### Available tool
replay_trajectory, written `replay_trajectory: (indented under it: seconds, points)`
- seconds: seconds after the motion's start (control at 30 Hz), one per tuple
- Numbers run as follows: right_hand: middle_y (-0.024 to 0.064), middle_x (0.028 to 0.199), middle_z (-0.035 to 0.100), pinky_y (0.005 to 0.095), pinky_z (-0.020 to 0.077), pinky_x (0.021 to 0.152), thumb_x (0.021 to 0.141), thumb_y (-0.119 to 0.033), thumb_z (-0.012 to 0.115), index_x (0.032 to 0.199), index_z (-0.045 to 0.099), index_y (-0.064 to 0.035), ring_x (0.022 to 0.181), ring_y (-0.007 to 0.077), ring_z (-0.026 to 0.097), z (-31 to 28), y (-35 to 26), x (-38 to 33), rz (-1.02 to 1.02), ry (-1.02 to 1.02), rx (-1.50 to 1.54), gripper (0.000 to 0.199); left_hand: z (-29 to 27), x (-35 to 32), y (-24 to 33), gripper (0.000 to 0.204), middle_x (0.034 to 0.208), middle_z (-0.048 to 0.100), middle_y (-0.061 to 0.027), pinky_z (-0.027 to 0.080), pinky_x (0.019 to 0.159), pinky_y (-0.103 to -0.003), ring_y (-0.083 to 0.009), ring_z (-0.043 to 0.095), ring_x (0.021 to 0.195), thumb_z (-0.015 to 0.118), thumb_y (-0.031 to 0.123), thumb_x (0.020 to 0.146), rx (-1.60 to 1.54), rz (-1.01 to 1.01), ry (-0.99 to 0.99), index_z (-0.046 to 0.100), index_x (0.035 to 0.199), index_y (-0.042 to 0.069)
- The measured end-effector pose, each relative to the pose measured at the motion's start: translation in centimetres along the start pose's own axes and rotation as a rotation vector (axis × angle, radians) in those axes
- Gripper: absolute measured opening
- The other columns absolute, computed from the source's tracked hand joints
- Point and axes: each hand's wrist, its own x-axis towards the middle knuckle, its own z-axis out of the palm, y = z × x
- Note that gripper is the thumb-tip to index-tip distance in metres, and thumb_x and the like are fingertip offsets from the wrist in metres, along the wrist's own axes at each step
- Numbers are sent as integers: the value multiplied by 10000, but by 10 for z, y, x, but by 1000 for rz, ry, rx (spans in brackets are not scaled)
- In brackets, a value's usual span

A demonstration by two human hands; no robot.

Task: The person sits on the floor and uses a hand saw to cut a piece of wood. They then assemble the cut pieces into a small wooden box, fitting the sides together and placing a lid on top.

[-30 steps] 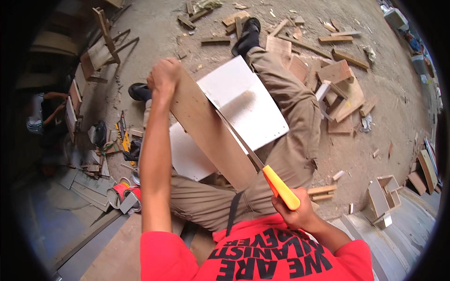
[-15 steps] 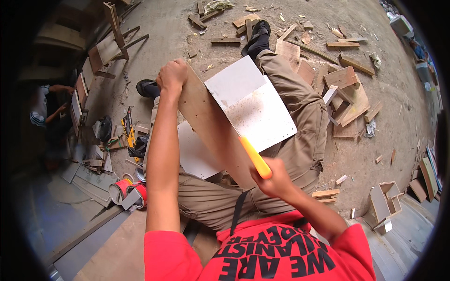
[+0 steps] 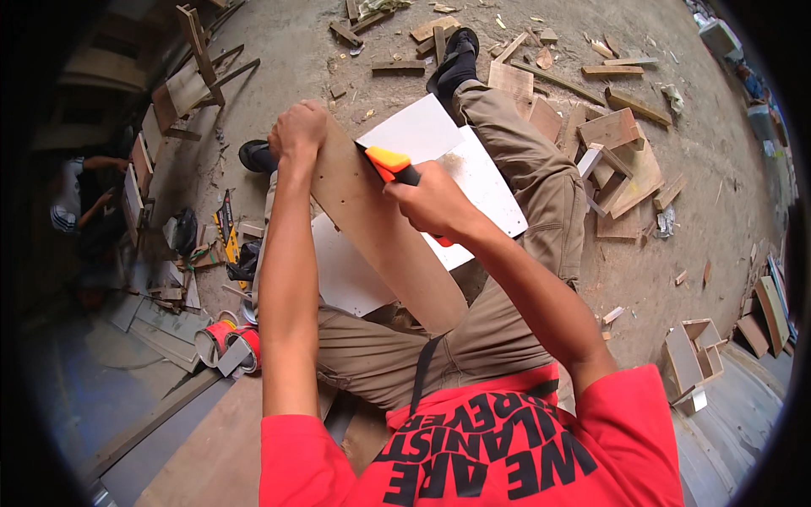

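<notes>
My right hand (image 3: 432, 201) is closed round the orange, yellow and black handle of a handsaw (image 3: 389, 160). The saw is at the right edge of a long brown wooden board (image 3: 380, 220), its blade mostly out of sight. Gripping the board's far end, my left hand (image 3: 297, 131) has its fingers wrapped over the edge. The board slants from there down to my lap. White panels lie under it and between my legs, one panel (image 3: 486, 190) to the right with sawdust on it and another panel (image 3: 345, 270) to the left.
Wood offcuts (image 3: 612, 131) are scattered at the far right. A small wooden box frame (image 3: 691, 359) stands at the near right. Red paint cans (image 3: 215, 340) and a yellow-black tool (image 3: 226, 226) are on the left. Beyond them, another person (image 3: 76, 194) works beside wooden chairs (image 3: 187, 89).
My right hand has pushed the saw away from me along the board's edge, from near my lap toward the far end. My left hand keeps its grip on the board.
</notes>
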Motion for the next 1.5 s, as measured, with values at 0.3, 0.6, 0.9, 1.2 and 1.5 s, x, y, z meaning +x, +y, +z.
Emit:
replay_trajectory:
  seconds: [0.3,0.6,0.9,1.2,1.5]
  points:
    - [183,606,518,373,436,539,846,-124,636,769,577,34,508,221,493,-11,29,-128,-135,68,-117,185,7,4,8,576,1043,647,-343,471,962,-511,-486,627,1050,334,366,920,-55,-32,3,721,974,-58]
    - [116,549,510,340,398,469,824,-31,665,755,577,20,439,217,485,-35,-11,-210,-63,68,-163,123,1,3,12,572,1004,653,-342,473,961,-503,-501,628,1023,343,355,923,-65,12,45,717,939,-78]
    - [182,610,577,424,447,574,850,-227,606,769,591,55,575,278,620,19,26,17,-245,123,-120,294,12,10,1,563,1019,656,-333,460,983,-500,-492,632,1027,344,355,921,-54,-18,44,722,968,-60]
    - [117,563,501,339,404,492,844,-54,656,772,569,18,470,183,461,-30,15,-211,-12,23,-131,133,1,2,4,548,996,659,-330,477,957,-490,-487,635,1018,357,343,907,-66,23,31,718,948,-68]
    - [163,638,566,367,438,537,873,-162,632,834,611,31,558,221,553,-3,28,-73,-107,63,-198,197,32,7,-4,552,989,647,-343,474,951,-510,-498,629,1009,346,337,917,-77,39,41,713,942,-75]
